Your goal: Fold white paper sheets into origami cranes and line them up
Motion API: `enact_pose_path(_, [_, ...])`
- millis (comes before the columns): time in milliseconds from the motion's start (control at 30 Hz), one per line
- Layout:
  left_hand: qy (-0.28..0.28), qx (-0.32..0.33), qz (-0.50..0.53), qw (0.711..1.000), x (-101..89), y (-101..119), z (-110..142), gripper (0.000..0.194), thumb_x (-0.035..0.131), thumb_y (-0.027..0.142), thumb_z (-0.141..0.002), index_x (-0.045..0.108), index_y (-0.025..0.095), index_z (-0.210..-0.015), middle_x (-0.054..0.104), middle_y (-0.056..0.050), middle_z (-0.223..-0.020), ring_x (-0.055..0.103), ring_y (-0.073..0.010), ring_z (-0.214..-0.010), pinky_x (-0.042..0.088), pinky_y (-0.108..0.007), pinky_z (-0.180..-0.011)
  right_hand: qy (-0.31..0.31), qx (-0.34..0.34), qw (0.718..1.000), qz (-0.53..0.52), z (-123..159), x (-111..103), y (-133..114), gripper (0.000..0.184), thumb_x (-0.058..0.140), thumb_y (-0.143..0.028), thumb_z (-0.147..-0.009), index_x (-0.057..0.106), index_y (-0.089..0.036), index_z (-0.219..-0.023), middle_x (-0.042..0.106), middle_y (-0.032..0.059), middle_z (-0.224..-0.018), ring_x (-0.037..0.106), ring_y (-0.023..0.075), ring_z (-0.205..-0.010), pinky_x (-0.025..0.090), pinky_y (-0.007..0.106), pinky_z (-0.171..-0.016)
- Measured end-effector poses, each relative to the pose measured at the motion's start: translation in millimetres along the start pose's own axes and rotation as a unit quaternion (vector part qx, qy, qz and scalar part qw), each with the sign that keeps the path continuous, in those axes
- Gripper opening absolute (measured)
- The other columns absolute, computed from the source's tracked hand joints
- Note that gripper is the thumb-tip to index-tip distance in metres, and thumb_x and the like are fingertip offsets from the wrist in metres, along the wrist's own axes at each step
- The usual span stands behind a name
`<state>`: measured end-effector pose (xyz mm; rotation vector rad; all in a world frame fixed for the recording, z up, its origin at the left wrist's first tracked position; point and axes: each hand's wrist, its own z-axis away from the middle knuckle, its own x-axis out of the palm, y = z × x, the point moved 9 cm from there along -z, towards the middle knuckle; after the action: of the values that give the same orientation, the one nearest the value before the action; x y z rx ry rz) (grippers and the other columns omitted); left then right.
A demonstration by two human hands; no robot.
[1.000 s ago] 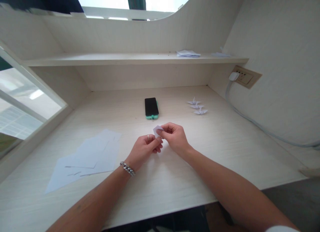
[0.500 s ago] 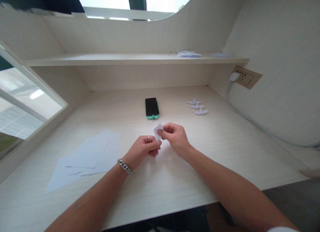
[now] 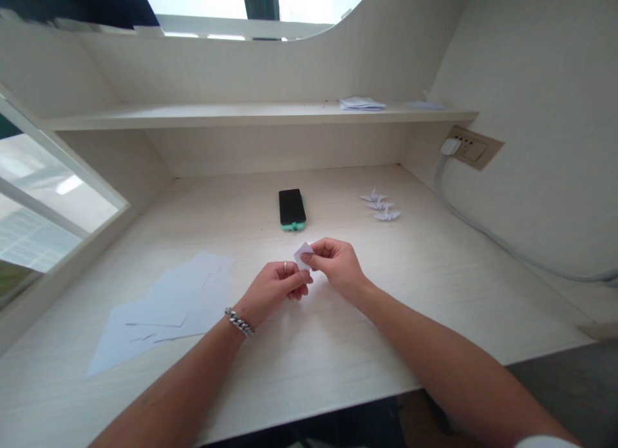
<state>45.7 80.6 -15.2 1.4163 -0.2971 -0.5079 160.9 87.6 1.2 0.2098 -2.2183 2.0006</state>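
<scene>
A small folded piece of white paper [image 3: 302, 255] is held up between both hands, just above the desk. My right hand [image 3: 337, 261] pinches its right side between thumb and fingers. Below it on the left, my left hand [image 3: 281, 285] grips the paper's lower corner with thumb and forefinger; the other fingers are curled in. The paper's lower part is partly hidden by the fingertips. Several small folded paper cranes [image 3: 387, 215] sit in a close group on the desk, beyond my right hand.
White paper sheets [image 3: 164, 300] lie overlapping on the desk's left. A black phone [image 3: 292, 206] with a green case or pack rests farther back. More folded paper [image 3: 362, 103] is on the shelf [image 3: 217, 118]. A cable [image 3: 502, 245] runs from the wall socket [image 3: 476, 149] along the right.
The folded paper's upper part has tilted slightly left, and the hands have shifted very little. The whole view has moved slightly; the cranes and phone stay in place on the desk.
</scene>
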Motion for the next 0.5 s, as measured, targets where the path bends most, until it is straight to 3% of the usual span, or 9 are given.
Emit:
enact_pose_path(133, [-0.019, -0.009, -0.014, 1.0, 2.1, 1.4, 1.7, 0.03, 0.073, 0.032, -0.071, 0.054, 0.016, -0.053, 0.059, 0.0, -0.053, 0.051, -0.0108, -0.051, 0.039, -0.024, -0.053, 0.012, 0.0, 1.0, -0.006, -1.6, -3.7, 1.0, 0.026, 0.081, -0.036, -0.06, 0.069, -0.016, -0.071, 0.067, 0.0013, -0.064, 0.057, 0.0127, -0.057, 0.047, 0.027, -0.056])
enact_pose_path(200, [-0.016, 0.0, -0.012, 1.0, 0.3, 4.7, 2.3, 0.028, 0.073, 0.032, -0.071, 0.056, 0.016, -0.056, 0.06, 0.0, -0.054, 0.052, -0.0111, -0.052, 0.04, -0.024, -0.054, 0.02, -0.001, 1.0, -0.016, -3.0, -7.0, 1.2, 0.026, 0.081, -0.036, -0.06, 0.069, -0.016, -0.072, 0.067, 0.0012, -0.064, 0.057, 0.0125, -0.058, 0.047, 0.027, -0.056])
enact_pose_path(300, [0.062, 0.047, 0.044, 0.996, -16.6, 12.8, 2.4, 0.022, 0.072, 0.034, -0.074, 0.062, 0.016, -0.079, 0.065, -0.001, -0.064, 0.06, -0.0138, -0.061, 0.046, -0.026, -0.061, 0.018, -0.002, 0.999, -0.026, -4.3, -8.6, 1.0, 0.028, 0.082, -0.036, -0.059, 0.069, -0.016, -0.073, 0.068, 0.0012, -0.065, 0.058, 0.0125, -0.058, 0.047, 0.027, -0.055])
enact_pose_path(367, [0.116, 0.077, 0.076, 0.987, -28.3, 15.6, 3.3, 0.029, 0.073, 0.034, -0.074, 0.062, 0.017, -0.094, 0.069, -0.003, -0.073, 0.065, -0.0162, -0.07, 0.05, -0.028, -0.066, 0.004, 0.006, 1.0, -0.024, -4.0, -6.0, 1.8, 0.029, 0.083, -0.037, -0.059, 0.069, -0.015, -0.073, 0.068, 0.0013, -0.066, 0.059, 0.0127, -0.059, 0.046, 0.026, -0.055])
enact_pose_path(500, [0.124, 0.089, 0.091, 0.984, -31.3, 15.6, 2.3, 0.028, 0.077, 0.029, -0.07, 0.066, 0.015, -0.092, 0.072, -0.005, -0.078, 0.066, -0.0168, -0.072, 0.052, -0.029, -0.068, -0.027, 0.024, 0.999, -0.018, -2.1, 0.6, 4.2, 0.031, 0.083, -0.039, -0.058, 0.069, -0.015, -0.072, 0.069, 0.0015, -0.067, 0.06, 0.0126, -0.059, 0.047, 0.025, -0.056])
